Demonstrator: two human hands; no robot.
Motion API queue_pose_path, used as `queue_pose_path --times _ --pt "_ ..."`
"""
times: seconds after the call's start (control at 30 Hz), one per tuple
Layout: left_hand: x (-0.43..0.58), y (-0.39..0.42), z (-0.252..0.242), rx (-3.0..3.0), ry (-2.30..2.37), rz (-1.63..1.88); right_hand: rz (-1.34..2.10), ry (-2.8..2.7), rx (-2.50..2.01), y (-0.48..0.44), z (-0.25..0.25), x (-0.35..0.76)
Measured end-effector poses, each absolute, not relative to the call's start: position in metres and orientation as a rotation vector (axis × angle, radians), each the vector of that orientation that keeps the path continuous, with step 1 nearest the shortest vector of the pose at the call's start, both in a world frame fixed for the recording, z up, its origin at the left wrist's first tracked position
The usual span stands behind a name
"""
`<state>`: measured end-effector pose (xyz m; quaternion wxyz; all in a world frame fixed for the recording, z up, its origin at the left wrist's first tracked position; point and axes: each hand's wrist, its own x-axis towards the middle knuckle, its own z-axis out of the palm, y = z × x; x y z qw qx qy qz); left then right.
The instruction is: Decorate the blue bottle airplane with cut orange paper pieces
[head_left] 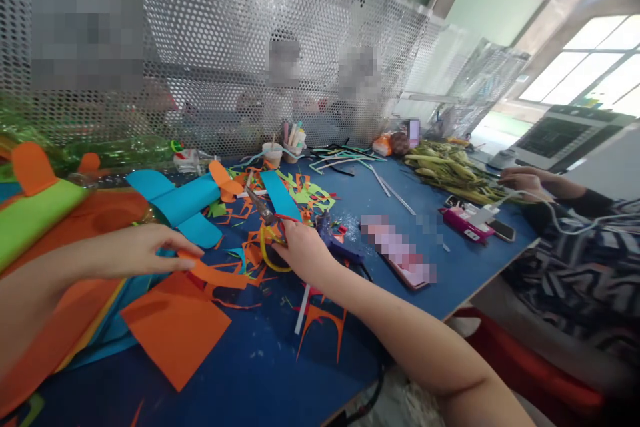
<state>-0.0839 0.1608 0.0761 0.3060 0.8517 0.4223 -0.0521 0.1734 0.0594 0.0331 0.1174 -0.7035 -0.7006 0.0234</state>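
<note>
My left hand [150, 250] pinches the end of a narrow orange paper strip [223, 275] between thumb and fingers. Below the strip lies a square orange sheet [177, 330]. My right hand [306, 250] is closed around the yellow and red handles of a pair of scissors [265, 210], whose blades point away to the upper left. A blue paper strip [280, 195] lies just beyond the blades. Right beside that hand rests a dark blue glue gun [340, 243], partly hidden by the wrist. Orange paper scraps [253, 243] are scattered between both hands.
Blue and orange paper pieces [185, 200] lie left. Behind stand cups [273, 155] before a perforated metal screen [225, 47]. A phone [400, 253], a purple power strip [467, 225] and a green leafy pile [445, 170] lie right, near another person's hand [525, 183].
</note>
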Motion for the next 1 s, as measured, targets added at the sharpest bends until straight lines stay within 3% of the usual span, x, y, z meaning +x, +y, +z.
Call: queue_pose_path --times 0.27,0.47,0.63,1.0 --pt "-0.068 0.156 0.073 1.790 0.955 0.578 0.063 -2.089 -1.757 0.062 0.028 0.180" --pt "-0.049 0.140 0.075 1.467 0.884 0.855 1.007 -1.632 -1.131 0.053 0.033 0.172" --pt "-0.044 0.144 0.062 1.476 0.970 0.893 1.432 -1.364 -1.050 0.050 0.033 0.163" --pt "-0.046 0.146 0.052 1.364 0.913 0.799 1.264 -1.256 -1.165 0.061 0.020 0.165"
